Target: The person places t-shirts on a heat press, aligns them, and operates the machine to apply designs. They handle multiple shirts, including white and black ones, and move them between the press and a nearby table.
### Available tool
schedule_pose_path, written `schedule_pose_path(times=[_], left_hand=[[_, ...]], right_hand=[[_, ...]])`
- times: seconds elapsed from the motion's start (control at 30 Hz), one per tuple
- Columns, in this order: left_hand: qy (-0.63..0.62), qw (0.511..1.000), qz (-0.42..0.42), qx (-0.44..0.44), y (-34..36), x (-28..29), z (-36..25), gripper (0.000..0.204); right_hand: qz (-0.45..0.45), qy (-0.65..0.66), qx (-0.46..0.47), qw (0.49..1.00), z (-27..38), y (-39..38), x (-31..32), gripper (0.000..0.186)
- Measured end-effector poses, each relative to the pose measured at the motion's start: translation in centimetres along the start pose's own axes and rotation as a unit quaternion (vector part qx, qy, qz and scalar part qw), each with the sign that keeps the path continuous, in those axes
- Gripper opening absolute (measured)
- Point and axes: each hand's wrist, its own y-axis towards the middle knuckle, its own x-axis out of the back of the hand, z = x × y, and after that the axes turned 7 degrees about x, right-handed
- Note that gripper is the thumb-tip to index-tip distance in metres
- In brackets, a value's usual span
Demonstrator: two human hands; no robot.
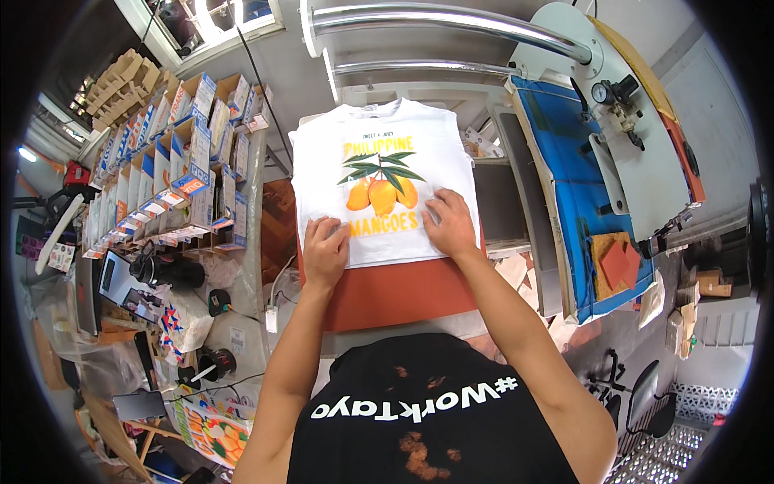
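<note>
White printed shirt (pixel 383 189) laid out on a red-brown pad (pixel 395 300). Left hand (pixel 325 248) and right hand (pixel 450 223), both curled, rest on its lower half; whether either grip pinches cloth, I can't tell.

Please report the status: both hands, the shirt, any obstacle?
Left hand, right hand: both on white shirt. Shirt spread, print up, over reddish pad. Blue panel at right, apart.

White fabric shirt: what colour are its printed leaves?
The printed leaves are dark green, showing best in the head view.
</note>
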Motion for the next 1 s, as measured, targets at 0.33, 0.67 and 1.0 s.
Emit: schedule_pose_path(times=[0.33, 0.67, 1.0], left_hand=[[-0.011, 1.0, -0.002, -0.014, -0.3, 0.4, 1.0, 0.015], [-0.045, 0.981, -0.184, 0.037, -0.8, 5.9, 0.3, 0.021], [0.046, 0.769, -0.387, 0.507, -15.3, 30.2, 33.7, 0.03]], right_hand=[[-0.01, 0.005, 0.015, 1.0, -0.6, -0.1, -1.3, 0.023], [0.009, -0.016, 0.028, 0.999, -0.1, 0.0, -0.4, 0.021], [0.025, -0.002, 0.03, 0.999, 0.7, 0.5, -1.0, 0.021]])
